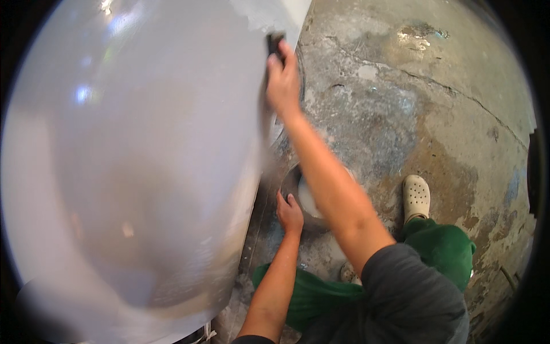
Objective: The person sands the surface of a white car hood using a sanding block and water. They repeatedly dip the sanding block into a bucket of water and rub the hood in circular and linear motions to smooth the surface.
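Observation:
My right hand (283, 86) reaches up along the edge of a large, smooth, curved grey panel (160, 143), gripping a small dark block (275, 43) against its surface. Below it, my left hand (290, 213) is at the near left rim of a round bucket (293, 179). Its thumb lies toward the inside and its fingers toward the outside of the rim. Whitish liquid (309, 198) shows in the bucket, partly hidden behind my right forearm. The panel looks wet in places, with a paler patch near the block.
Stained, cracked concrete floor (372, 120) stretches to the right of the panel. My foot in a beige clog (416, 196) stands right of the bucket, below green trousers (441, 252). A dark object (534, 172) is at the right rim.

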